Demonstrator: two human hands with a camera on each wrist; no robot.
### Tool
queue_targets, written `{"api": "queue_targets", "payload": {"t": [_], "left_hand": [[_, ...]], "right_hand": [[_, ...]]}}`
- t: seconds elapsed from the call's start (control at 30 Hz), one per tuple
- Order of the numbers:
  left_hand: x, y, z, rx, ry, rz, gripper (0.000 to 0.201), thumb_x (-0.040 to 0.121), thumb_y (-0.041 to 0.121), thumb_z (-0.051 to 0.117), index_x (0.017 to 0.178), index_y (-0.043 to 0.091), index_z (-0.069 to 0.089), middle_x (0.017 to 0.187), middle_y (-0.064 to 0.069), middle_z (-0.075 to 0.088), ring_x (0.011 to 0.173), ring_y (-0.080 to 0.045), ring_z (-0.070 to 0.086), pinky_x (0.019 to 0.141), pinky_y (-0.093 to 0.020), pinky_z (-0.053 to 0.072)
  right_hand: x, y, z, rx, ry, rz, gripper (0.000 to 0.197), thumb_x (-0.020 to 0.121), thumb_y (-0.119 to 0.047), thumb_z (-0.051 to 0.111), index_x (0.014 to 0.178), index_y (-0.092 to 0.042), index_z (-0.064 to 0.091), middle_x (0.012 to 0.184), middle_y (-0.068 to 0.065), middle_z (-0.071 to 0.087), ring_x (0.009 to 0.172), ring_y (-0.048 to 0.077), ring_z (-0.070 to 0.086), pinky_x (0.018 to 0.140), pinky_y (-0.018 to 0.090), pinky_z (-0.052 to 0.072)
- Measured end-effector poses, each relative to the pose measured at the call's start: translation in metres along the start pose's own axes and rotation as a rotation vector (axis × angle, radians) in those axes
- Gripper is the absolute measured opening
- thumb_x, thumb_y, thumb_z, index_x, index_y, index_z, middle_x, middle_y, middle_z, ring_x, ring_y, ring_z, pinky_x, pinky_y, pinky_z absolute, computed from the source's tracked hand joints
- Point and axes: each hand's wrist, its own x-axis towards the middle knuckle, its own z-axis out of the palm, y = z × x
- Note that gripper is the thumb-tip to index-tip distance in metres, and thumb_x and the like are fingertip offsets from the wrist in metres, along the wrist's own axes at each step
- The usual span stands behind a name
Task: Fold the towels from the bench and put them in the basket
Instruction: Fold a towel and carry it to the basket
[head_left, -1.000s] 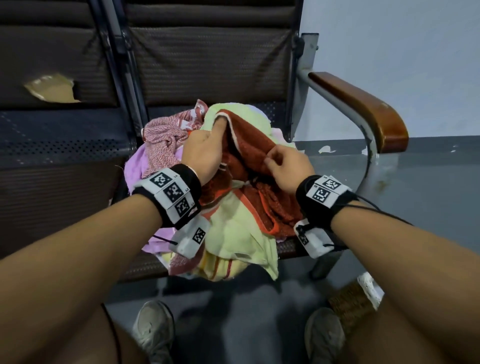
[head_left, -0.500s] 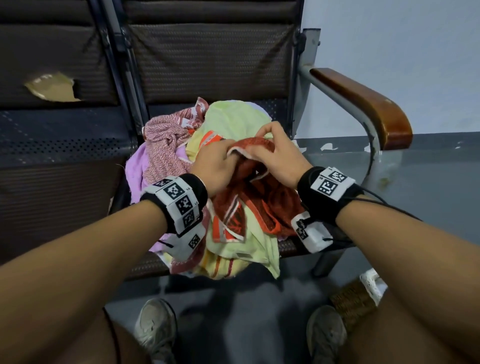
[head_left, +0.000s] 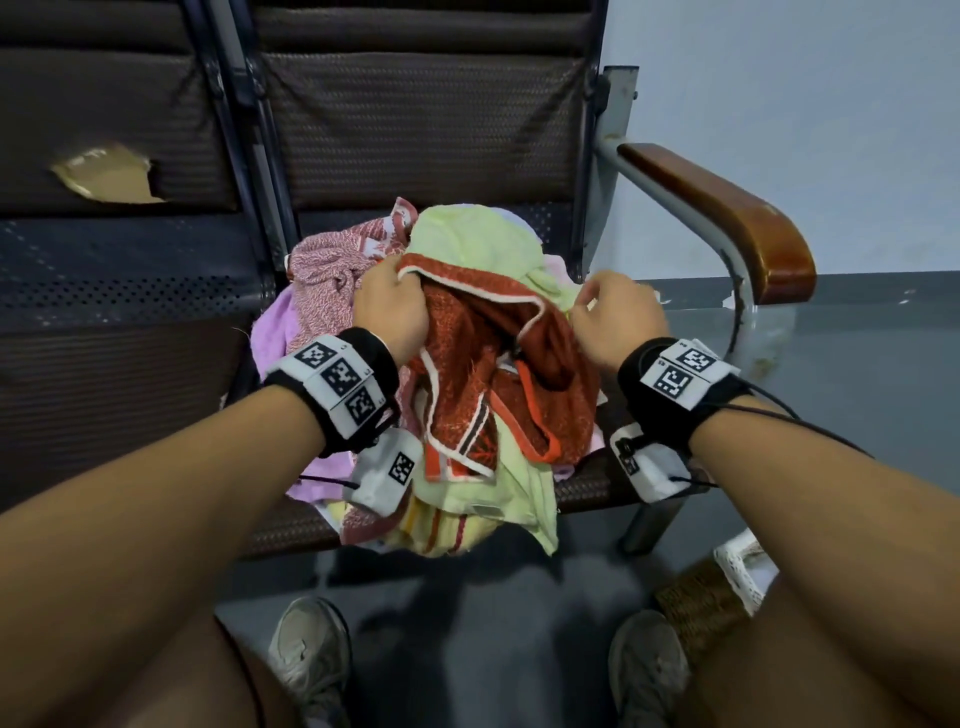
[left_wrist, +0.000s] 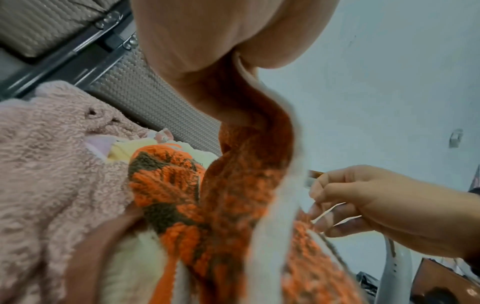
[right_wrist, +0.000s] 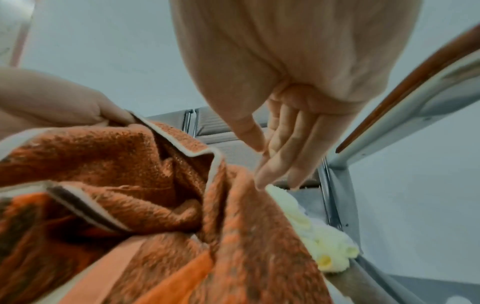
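**Inspector A:** Location of the orange towel (head_left: 498, 364)?

**Inspector B:** On top of the towel pile (head_left: 467, 244) on the bench (head_left: 130, 291) seat, centre of the head view. Its white-edged corner is pinched in the left hand (head_left: 392, 306), at 11 o'clock of the towel.

**Inspector A:** Right hand (head_left: 615, 317)?

**Inspector B:** At 2 o'clock of the towel, fingers (right_wrist: 283, 148) nearly straight, thumb close to them. It grips nothing; whether the fingertips touch the towel's edge cannot be told.

**Inspector A:** Basket (head_left: 701, 603)?

**Inspector B:** On the floor, at 5 o'clock, mostly hidden by the right arm.

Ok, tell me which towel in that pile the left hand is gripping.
The rust-orange towel with white edging: the left hand pinches its top edge, above the pale green, pink and lilac ones.
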Motion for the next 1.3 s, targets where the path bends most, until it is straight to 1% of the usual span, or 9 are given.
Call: {"api": "queue_targets", "payload": {"t": [0.07, 0.27, 0.43, 0.57, 0.77, 0.93, 1.03, 1.13, 1.3], "left_hand": [[-0.001, -0.003, -0.002, -0.095, -0.075, 0.024, 0.04, 0.095, 0.009, 0.042, 0.122, 0.017, 0.069, 0.118, 0.001, 0.068, 0.103, -0.017, 0.064, 0.102, -0.042, 0.05], [-0.007, -0.004, 0.003, -0.099, -0.188, 0.18, 0.016, 0.075, 0.02, 0.081, 0.071, 0.018, 0.065, 0.073, 0.002, 0.068, 0.07, -0.016, 0.064, 0.07, -0.035, 0.053], [-0.01, 0.003, 0.008, -0.037, -0.137, 0.213, 0.046, 0.087, 0.03, 0.069, 0.054, 0.018, 0.04, 0.053, 0.004, 0.039, 0.053, -0.012, 0.038, 0.057, -0.029, 0.031], [-0.006, -0.002, 0.001, 0.206, -0.07, 0.07, 0.056, 0.098, 0.047, 0.051, 0.054, 0.012, 0.043, 0.052, 0.004, 0.045, 0.059, -0.022, 0.047, 0.054, -0.036, 0.027], [-0.007, 0.008, 0.01, 0.205, -0.07, 0.104, 0.046, 0.105, 0.041, 0.038, 0.091, 0.009, 0.068, 0.101, -0.017, 0.068, 0.1, -0.035, 0.061, 0.074, -0.028, 0.031], [0.007, 0.013, 0.0, -0.049, 0.092, -0.073, 0.046, 0.102, 0.038, 0.039, 0.094, 0.004, 0.068, 0.105, -0.022, 0.069, 0.1, -0.039, 0.063, 0.084, -0.039, 0.048], [0.013, 0.01, -0.009, -0.269, 0.028, -0.196, 0.036, 0.098, 0.035, 0.045, 0.083, 0.008, 0.064, 0.109, -0.027, 0.067, 0.102, -0.041, 0.066, 0.088, -0.051, 0.056], [0.017, 0.004, -0.014, -0.487, -0.014, -0.317, 0.022, 0.095, 0.029, 0.056, 0.079, 0.015, 0.063, 0.095, -0.016, 0.07, 0.09, -0.035, 0.071, 0.061, -0.04, 0.06], [0.018, -0.001, -0.017, -0.528, -0.084, -0.305, 0.023, 0.097, 0.036, 0.057, 0.101, 0.013, 0.06, 0.103, -0.008, 0.069, 0.094, -0.025, 0.07, 0.079, -0.037, 0.061]], "right_hand": [[-0.006, 0.001, 0.004, 0.069, -0.107, -0.025, 0.014, 0.086, -0.029, 0.056, 0.092, -0.02, 0.065, 0.096, 0.009, 0.072, 0.097, 0.033, 0.065, 0.086, 0.039, 0.054], [-0.022, -0.021, 0.035, -0.037, -0.247, -0.137, 0.058, 0.066, -0.081, 0.06, 0.081, -0.025, 0.054, 0.075, -0.008, 0.062, 0.069, 0.015, 0.059, 0.06, 0.032, 0.047], [-0.01, -0.019, 0.038, -0.03, -0.107, -0.102, 0.027, 0.09, -0.032, 0.054, 0.07, -0.015, 0.056, 0.076, 0.009, 0.063, 0.085, 0.036, 0.063, 0.066, 0.029, 0.038], [0.002, -0.025, 0.013, 0.348, 0.028, 0.006, 0.042, 0.086, -0.023, 0.05, 0.045, -0.023, 0.057, 0.043, -0.006, 0.045, 0.054, 0.004, 0.05, 0.061, 0.026, 0.039], [-0.002, -0.045, -0.009, 0.783, -0.063, 0.08, 0.038, 0.091, -0.047, 0.056, 0.079, -0.014, 0.07, 0.09, 0.006, 0.074, 0.091, 0.025, 0.069, 0.085, 0.037, 0.052], [-0.012, -0.018, 0.001, 0.064, -0.194, -0.265, 0.03, 0.078, -0.023, 0.068, 0.097, -0.023, 0.045, 0.101, 0.008, 0.06, 0.093, 0.033, 0.061, 0.071, 0.034, 0.042], [-0.011, -0.003, -0.001, -0.089, -0.145, -0.258, 0.029, 0.084, -0.027, 0.069, 0.108, -0.015, 0.058, 0.106, 0.014, 0.065, 0.101, 0.035, 0.06, 0.079, 0.036, 0.045], [-0.015, -0.001, -0.01, 0.045, -0.099, -0.346, 0.028, 0.088, -0.04, 0.071, 0.106, -0.019, 0.068, 0.1, 0.006, 0.072, 0.096, 0.028, 0.065, 0.082, 0.035, 0.047], [-0.04, -0.017, -0.013, 0.289, -0.219, -0.565, 0.031, 0.097, -0.031, 0.063, 0.122, -0.026, 0.047, 0.083, -0.005, 0.063, 0.069, 0.004, 0.057, 0.073, 0.026, 0.044]]}}
